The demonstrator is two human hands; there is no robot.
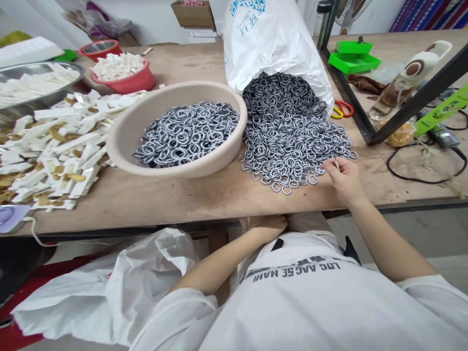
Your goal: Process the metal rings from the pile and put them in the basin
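Our R hand [345,181] at 1 o'clock pinches a thin item [337,165], unclear what, beside the loose rings [292,151] at 12. L hand [270,227]'s close in, approx 11, grip can't tell. Basin [119,151] at 11's part-full; we reckon lots left, incl. bag [272,44].

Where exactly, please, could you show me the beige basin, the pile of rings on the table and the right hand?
Beige basin [125,130]: head view, bare inner wall at its left.
Pile of rings [292,148]: head view, middle of the heap.
Right hand [344,180]: head view, middle of the hand.
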